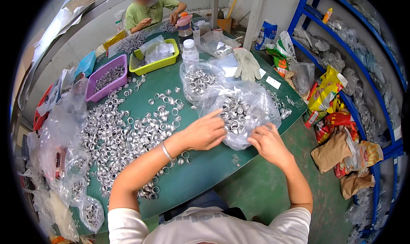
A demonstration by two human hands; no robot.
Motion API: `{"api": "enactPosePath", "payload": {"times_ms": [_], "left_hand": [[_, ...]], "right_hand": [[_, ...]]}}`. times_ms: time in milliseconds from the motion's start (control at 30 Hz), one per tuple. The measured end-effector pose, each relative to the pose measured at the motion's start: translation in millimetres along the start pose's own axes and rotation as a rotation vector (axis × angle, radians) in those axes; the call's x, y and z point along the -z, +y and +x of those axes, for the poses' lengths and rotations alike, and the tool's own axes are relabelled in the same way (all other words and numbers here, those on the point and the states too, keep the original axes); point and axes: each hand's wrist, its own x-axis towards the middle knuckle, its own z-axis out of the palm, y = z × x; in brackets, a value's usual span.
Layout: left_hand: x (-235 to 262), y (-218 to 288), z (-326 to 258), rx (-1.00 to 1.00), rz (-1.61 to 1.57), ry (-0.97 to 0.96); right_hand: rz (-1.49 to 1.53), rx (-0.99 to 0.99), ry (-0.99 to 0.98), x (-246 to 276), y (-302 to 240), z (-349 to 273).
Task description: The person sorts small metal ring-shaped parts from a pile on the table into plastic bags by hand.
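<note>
A clear plastic bag (265, 100) with silvery metal rings (236, 121) heaped inside stands open at the table's right side. From its left, my left hand (206, 131) has its fingers closed at the bag's rim, close to the rings. My right hand (269, 144) pinches the rim at the near right edge. Just behind is a second clear bag (188, 82), also holding rings. A broad pile of loose metal rings (124, 137) covers the green table (209, 169) to the left of my left forearm.
Beyond the pile stand a purple bin (90, 92) of rings and a yellow-green bin (164, 61). A white bottle (190, 52) and a glove (247, 65) lie farther back. Another person (149, 13) works at the far end. Blue shelving (354, 101) lines the right.
</note>
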Motion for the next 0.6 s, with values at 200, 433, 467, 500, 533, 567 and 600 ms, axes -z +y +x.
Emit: {"api": "enactPosePath", "payload": {"times_ms": [200,433,467,500,533,567,600], "left_hand": [[-8.0,-4.7,-5.4,-0.063,-0.057,0.152],[-11.3,19.0,-6.8,0.226,-0.087,0.566],[-9.1,25.8,-4.2,0.268,-0.106,0.594],[-6.2,33.1,-2.9,0.310,-0.126,0.622],[-2.9,40.8,-5.2,0.328,-0.111,0.643],[-2.4,46.0,-10.6,0.353,-0.106,0.635],[-1.6,50.4,-18.0,0.377,-0.102,0.627]], "right_hand": [[-0.147,-0.073,0.093,-8.1,-4.5,-3.8],[-0.169,-0.130,0.249,-26.8,-26.1,41.7],[-0.190,-0.144,0.211,-35.4,-24.6,47.1],[-0.211,-0.159,0.173,-41.2,-22.1,50.2],[-0.199,-0.177,0.181,-44.6,-21.0,52.7],[-0.184,-0.174,0.196,-46.5,-19.8,52.3],[-0.170,-0.172,0.210,-47.5,-17.9,49.8]]}}
